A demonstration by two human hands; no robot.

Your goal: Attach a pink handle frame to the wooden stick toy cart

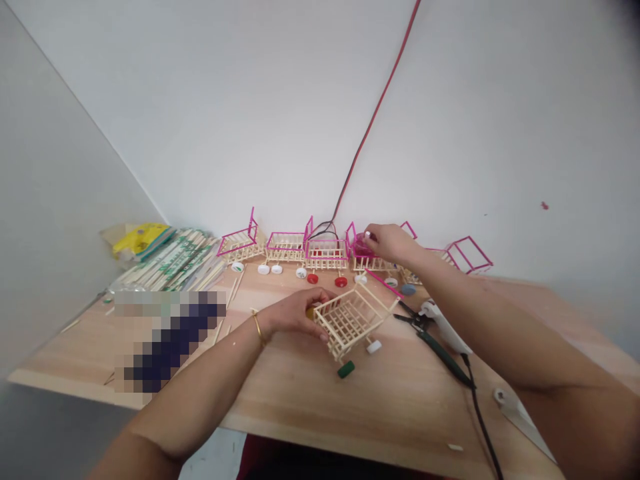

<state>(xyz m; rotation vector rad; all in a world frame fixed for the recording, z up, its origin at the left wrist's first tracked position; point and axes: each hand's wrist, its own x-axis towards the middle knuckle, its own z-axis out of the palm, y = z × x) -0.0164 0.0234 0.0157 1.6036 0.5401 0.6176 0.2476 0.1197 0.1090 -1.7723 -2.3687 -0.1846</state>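
Right forearm [493, 327] nearest; our left grip [294, 313] clamps the unpainted cart [345, 325] mid-desk [300, 393]. Right grip [394, 241] pinches a white bit [368, 235] (cap, perhaps). Overreaching could topple pink-trimmed carts [327, 253]; squeezing could crack ours.

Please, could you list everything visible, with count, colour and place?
Table: one, light wood, foreground
Pink-trimmed carts: at least five, wood and pink, back row
Plain cart: one, pale wood, centre
Pink item: one, pink, back row
Stick bundles: several, pale, left
Yellow packet: one, yellow, back left
Loose sticks: several, pale, centre-left
Pliers: one, dark green, right
Corded tool: one, white, beside pliers
Red cable: one, red, against wall
Left hand: one, holding plain cart
Right hand: one, at pink item
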